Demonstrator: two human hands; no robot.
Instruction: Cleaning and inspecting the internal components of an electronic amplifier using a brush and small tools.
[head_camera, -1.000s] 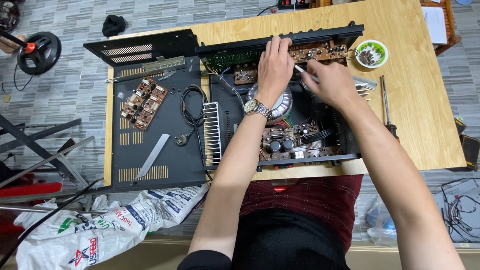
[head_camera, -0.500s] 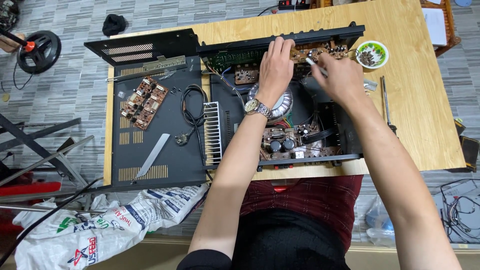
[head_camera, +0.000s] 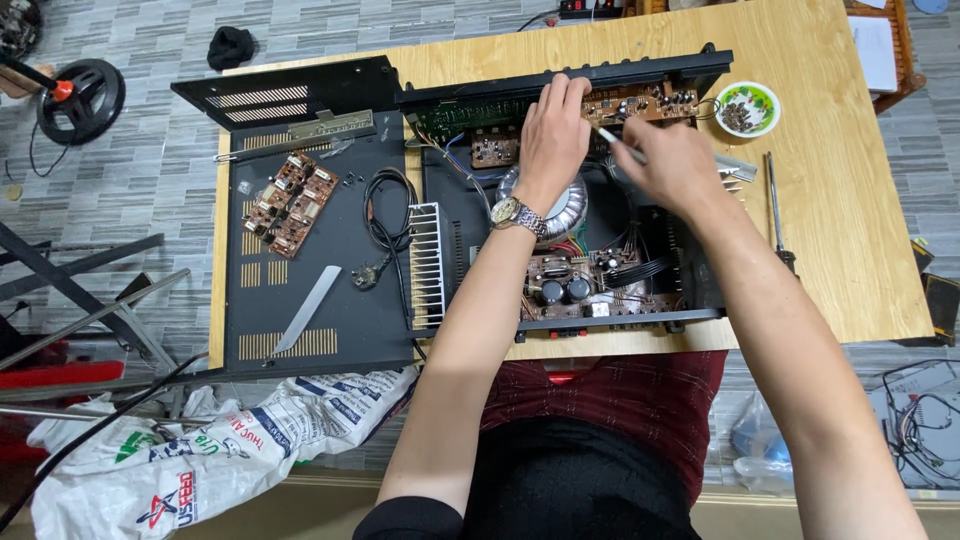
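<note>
Our hands inside the opened amplifier (head_camera: 560, 200)
Our left hand (head_camera: 553, 135) presses flat on the circuit board (head_camera: 640, 102); our right hand (head_camera: 668, 160) pinches a thin tool (head_camera: 612, 138) beside it.

Bench: a light wooden bench (head_camera: 840, 230) seen from above, standing on a grey striped floor (head_camera: 140, 170).
Centre: an opened black amplifier chassis (head_camera: 690, 290) lies flat on the bench, its circuit boards and wiring exposed.
Left: a black metal cover panel (head_camera: 330, 330) lies beside the chassis and overhangs the bench's left edge.
Right: a small round bowl (head_camera: 748, 108) with a green rim sits near the far right corner; a long screwdriver (head_camera: 776, 210) lies just right of the chassis.
Far right corner: a sheet of white paper (head_camera: 872, 50).
Floor: a black weight plate (head_camera: 82, 100) at upper left, a dark cloth (head_camera: 231, 46) nearby, and printed white sacks (head_camera: 200, 460) at lower left.
</note>
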